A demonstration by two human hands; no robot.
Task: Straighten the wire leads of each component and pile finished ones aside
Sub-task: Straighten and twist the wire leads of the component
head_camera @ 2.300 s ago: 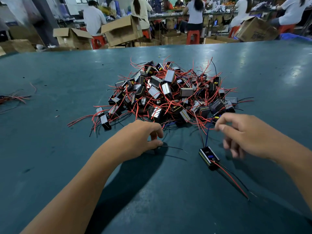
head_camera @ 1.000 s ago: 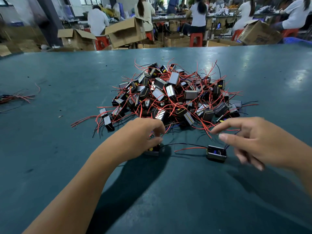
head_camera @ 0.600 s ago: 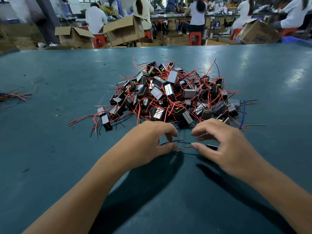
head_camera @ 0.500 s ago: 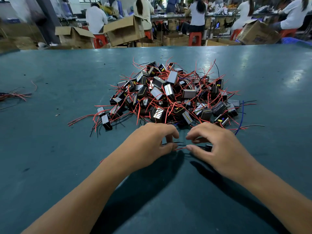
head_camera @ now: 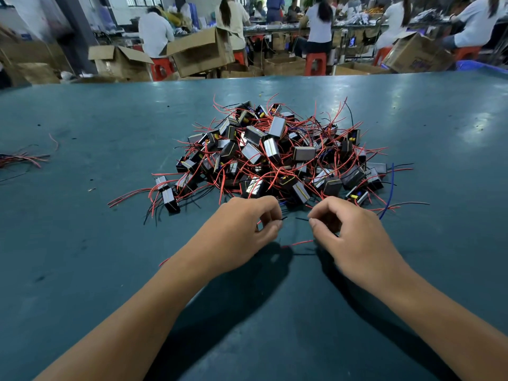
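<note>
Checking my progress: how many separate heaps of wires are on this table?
2: the big tangled pile mid-table, and a small bundle at the left edge, partly cut off. The left hand and right hand may hide more.

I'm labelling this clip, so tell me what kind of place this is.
Most likely an electronics assembly workshop. A heap of small wired components lies on a wide green worktable, and behind it seated workers sit at benches among open cardboard boxes.

Heap of black box components point(head_camera: 275, 155), tangled red and black leads, mid-table; few strays at left edge point(head_camera: 169, 198).
</note>
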